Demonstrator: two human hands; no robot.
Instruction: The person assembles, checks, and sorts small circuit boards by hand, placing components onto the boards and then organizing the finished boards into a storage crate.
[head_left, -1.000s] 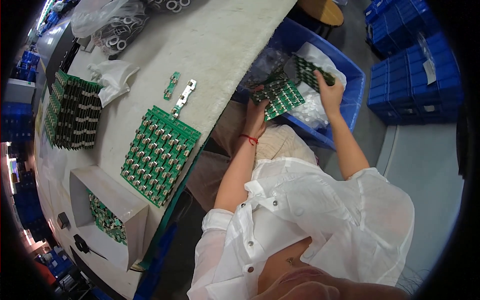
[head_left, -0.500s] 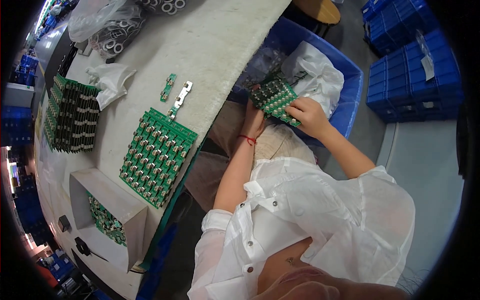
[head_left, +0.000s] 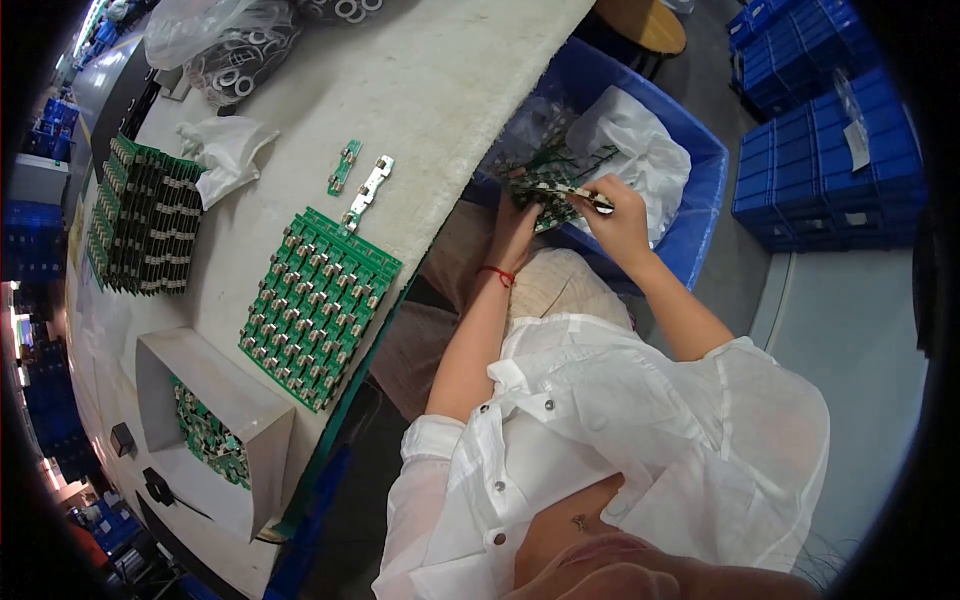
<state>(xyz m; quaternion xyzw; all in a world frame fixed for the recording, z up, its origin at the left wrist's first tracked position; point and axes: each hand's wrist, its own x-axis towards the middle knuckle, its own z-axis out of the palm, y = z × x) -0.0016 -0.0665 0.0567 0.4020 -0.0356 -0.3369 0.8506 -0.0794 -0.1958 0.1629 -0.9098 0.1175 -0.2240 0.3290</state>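
Over the blue bin [head_left: 705, 215] at the table's right side, my left hand [head_left: 514, 232] is closed on the left part of a green circuit board [head_left: 550, 214]. My right hand [head_left: 618, 212] pinches the right end of a board strip [head_left: 560, 188], which is tilted nearly edge-on. Whether that strip is still joined to the board beneath it, I cannot tell. Left of my hands, a green panel of several circuit boards [head_left: 318, 310] lies on the table. Two loose narrow pieces, a green strip [head_left: 344, 167] and a whitish strip [head_left: 370, 190], lie by its far edge.
A stack of board panels [head_left: 150, 220] stands at the table's left. A grey box [head_left: 270, 440] nearer me holds green boards. Clear bags of rings [head_left: 240, 60] and a crumpled white bag [head_left: 225, 150] sit farther back. Blue crates [head_left: 810, 150] are stacked at the right.
The board in my hands has turned from showing its face to a nearly edge-on strip at the top. My right hand has shifted slightly up and its grip has changed.
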